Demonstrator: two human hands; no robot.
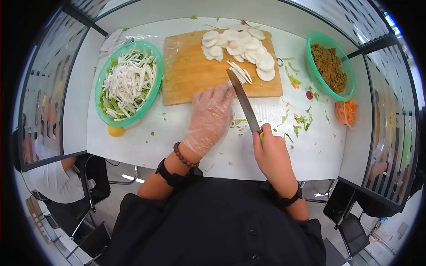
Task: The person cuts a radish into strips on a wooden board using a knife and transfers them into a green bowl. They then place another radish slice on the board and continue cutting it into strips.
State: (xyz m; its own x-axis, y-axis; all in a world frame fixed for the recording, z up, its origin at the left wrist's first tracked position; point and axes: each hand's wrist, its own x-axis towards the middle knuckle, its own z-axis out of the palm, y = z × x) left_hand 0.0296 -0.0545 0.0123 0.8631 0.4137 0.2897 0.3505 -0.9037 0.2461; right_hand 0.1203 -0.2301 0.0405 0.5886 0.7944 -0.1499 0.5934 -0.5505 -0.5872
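Note:
My right hand is closed round the green handle of a kitchen knife. The blade slants up and left onto the wooden cutting board. My left hand, in a clear plastic glove, presses its bent fingers on the board's front edge, left of the blade, on white radish slices mostly hidden beneath the fingertips. Just right of the blade tip lie thin white radish strips. Round white radish slices overlap in a pile at the back right of the board.
A green bowl of white strips and chopped greens stands left, a yellow round thing beside it. At right are a green bowl of brown crumbly food and a container of orange shreds. Vegetable scraps litter the white table.

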